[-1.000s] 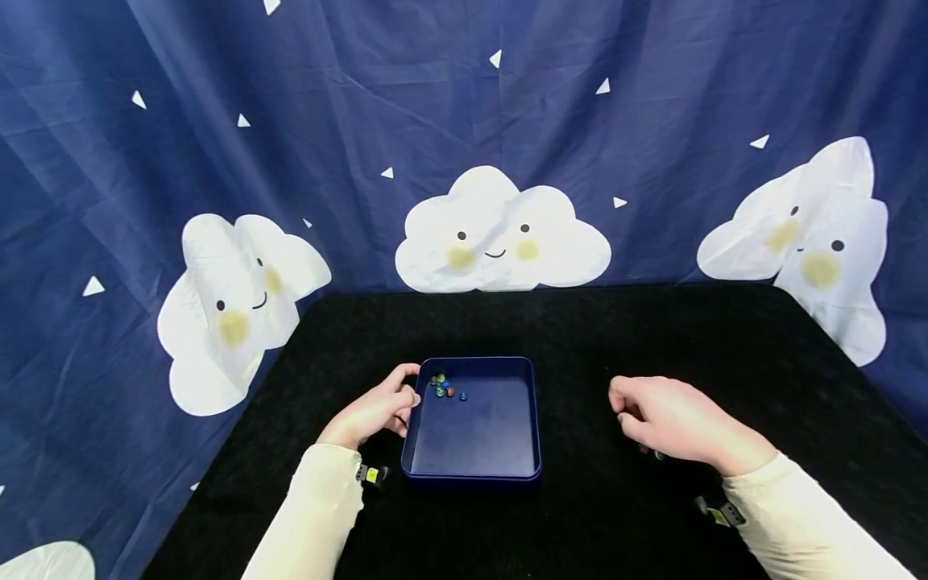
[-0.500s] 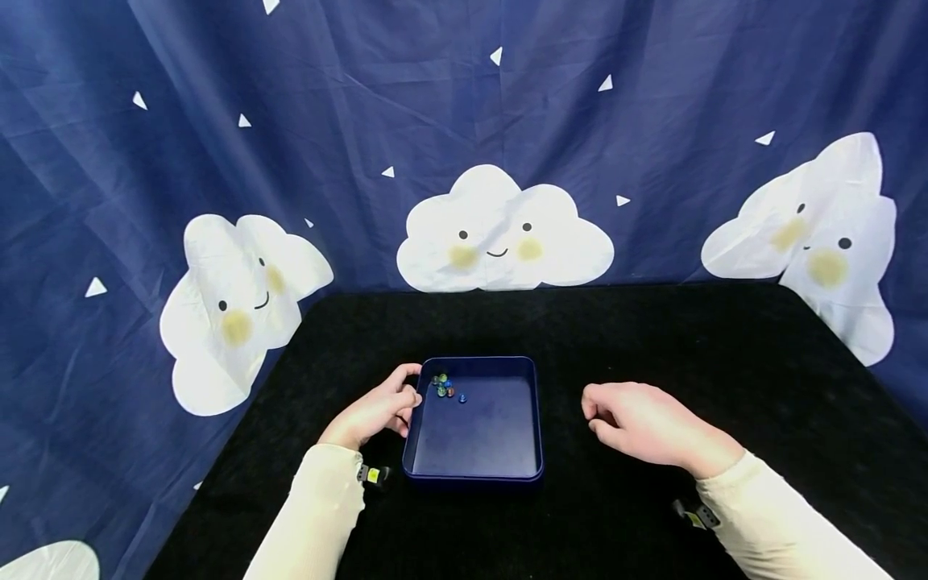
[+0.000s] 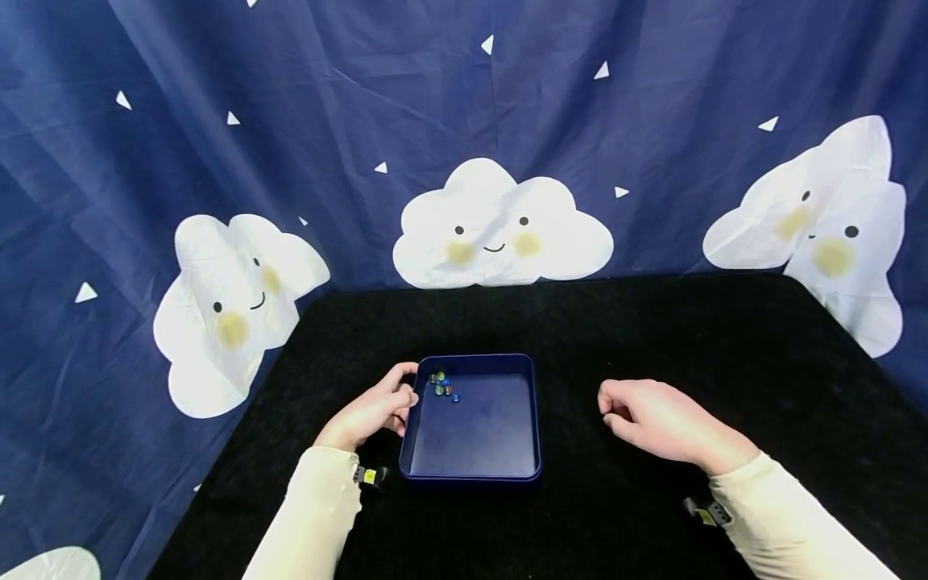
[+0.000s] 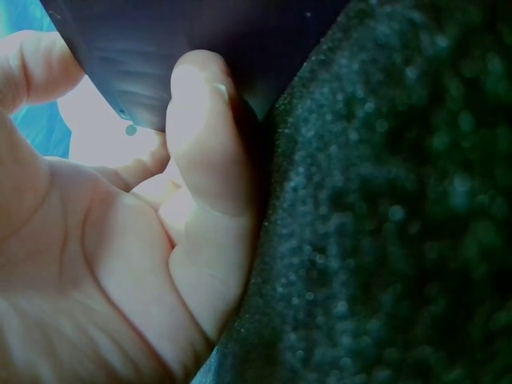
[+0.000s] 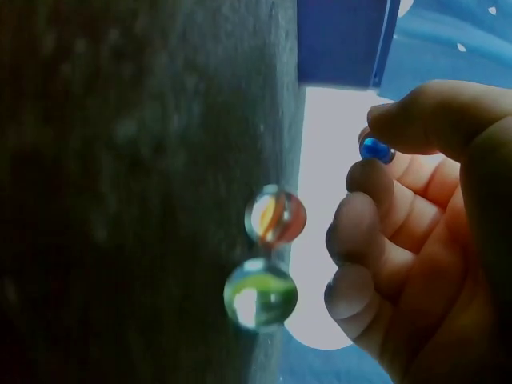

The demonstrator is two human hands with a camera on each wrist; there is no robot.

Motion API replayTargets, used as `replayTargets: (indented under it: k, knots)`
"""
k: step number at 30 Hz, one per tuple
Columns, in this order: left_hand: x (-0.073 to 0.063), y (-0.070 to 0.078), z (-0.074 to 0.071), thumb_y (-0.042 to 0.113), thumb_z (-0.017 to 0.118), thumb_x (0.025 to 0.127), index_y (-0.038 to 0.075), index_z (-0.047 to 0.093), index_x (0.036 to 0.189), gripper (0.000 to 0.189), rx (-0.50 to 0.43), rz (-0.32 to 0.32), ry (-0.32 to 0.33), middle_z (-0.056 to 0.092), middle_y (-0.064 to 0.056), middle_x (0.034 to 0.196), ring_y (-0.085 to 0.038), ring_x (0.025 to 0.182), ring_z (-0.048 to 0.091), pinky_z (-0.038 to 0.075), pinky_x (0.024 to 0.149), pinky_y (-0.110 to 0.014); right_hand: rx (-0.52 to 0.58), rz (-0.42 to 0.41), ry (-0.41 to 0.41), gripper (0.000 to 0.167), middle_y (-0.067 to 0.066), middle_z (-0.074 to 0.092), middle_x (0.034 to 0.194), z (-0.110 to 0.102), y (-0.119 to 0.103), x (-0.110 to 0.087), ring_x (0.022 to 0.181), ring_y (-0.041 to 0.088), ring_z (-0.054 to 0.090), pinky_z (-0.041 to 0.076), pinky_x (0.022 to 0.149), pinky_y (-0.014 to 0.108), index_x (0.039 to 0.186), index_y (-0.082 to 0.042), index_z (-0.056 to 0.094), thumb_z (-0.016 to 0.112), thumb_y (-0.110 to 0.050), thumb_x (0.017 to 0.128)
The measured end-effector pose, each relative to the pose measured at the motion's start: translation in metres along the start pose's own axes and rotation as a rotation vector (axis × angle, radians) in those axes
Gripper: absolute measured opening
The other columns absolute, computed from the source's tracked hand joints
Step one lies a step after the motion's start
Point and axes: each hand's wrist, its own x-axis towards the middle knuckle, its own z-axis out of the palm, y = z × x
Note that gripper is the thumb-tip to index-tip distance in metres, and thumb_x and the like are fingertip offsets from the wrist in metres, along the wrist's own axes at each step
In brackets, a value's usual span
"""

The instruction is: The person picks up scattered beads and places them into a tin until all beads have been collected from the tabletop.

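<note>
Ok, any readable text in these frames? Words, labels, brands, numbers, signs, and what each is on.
Nothing legible in any view.
Left-wrist yellow label: too small to read.
Right-wrist yellow label: too small to read.
Blue tray: no lettering visible.
Marbles: coloured swirls where clear enough to tell, no lettering visible.
Curtain: printed clouds and white triangles, no words.
</note>
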Motion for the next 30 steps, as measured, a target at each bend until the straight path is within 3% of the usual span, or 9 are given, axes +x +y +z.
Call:
replayTargets:
  k: [7,10,13,18,23,30]
  knots:
    - [-0.004,-0.001,0.001,0.014,0.055,0.096,0.016,0.031,0.149,0.058,-0.007,-0.002,-0.007,0.051,-0.01,0.087,-0.024,0.071,0.054,0.053,0.061,-0.035,0.07,0.059,-0.025,0.028,-0.019,0.049,0.066,-0.004,0.0,-0.007,0.048,-0.003,0.051,0.045,0.055,0.023,0.085,-0.035,0.052,0.068,-0.013,0.089]
    - [-0.009,-0.001,-0.004,0.014,0.055,0.096,0.015,0.03,0.149,0.059,-0.005,0.001,-0.013,0.05,-0.009,0.087,-0.023,0.071,0.055,0.053,0.061,-0.034,0.075,-0.008,0.004,0.03,-0.02,0.046,0.067,-0.003,-0.014,0.0,0.054,-0.003,0.049,0.043,0.057,0.023,0.084,-0.034,0.051,0.07,-0.011,0.087]
    - [-0.014,-0.002,-0.012,0.012,0.054,0.095,0.015,0.031,0.148,0.057,-0.011,0.01,0.003,0.049,-0.009,0.09,-0.022,0.07,0.054,0.053,0.06,-0.034,0.046,-0.129,0.035,0.03,-0.02,0.042,0.068,0.0,-0.041,0.02,0.062,0.0,0.046,0.041,0.059,0.023,0.082,-0.034,0.052,0.07,-0.011,0.083]
    - [-0.021,-0.006,-0.015,0.006,0.049,0.091,0.011,0.034,0.144,0.056,-0.04,0.016,0.034,0.046,-0.007,0.09,-0.02,0.067,0.051,0.052,0.058,-0.032,0.022,-0.275,-0.015,0.023,-0.019,0.046,0.073,0.009,-0.087,0.054,0.066,0.002,0.048,0.043,0.061,0.024,0.082,-0.031,0.053,0.067,-0.013,0.085]
    - [-0.023,-0.009,-0.012,0.004,0.046,0.089,0.009,0.033,0.145,0.057,-0.059,0.015,0.022,0.047,-0.006,0.091,-0.02,0.067,0.051,0.051,0.058,-0.031,-0.016,-0.296,-0.05,0.015,-0.016,0.054,0.081,0.021,-0.105,0.065,0.068,0.003,0.05,0.045,0.064,0.024,0.088,-0.026,0.057,0.067,-0.015,0.088]
    - [-0.019,0.0,-0.015,0.007,0.048,0.09,0.011,0.033,0.145,0.057,-0.033,0.023,0.024,0.049,-0.008,0.094,-0.019,0.067,0.053,0.052,0.057,-0.031,-0.042,-0.273,-0.009,0.013,-0.012,0.062,0.09,0.024,-0.101,0.065,0.071,0.004,0.053,0.05,0.069,0.027,0.097,-0.022,0.063,0.07,-0.014,0.089]
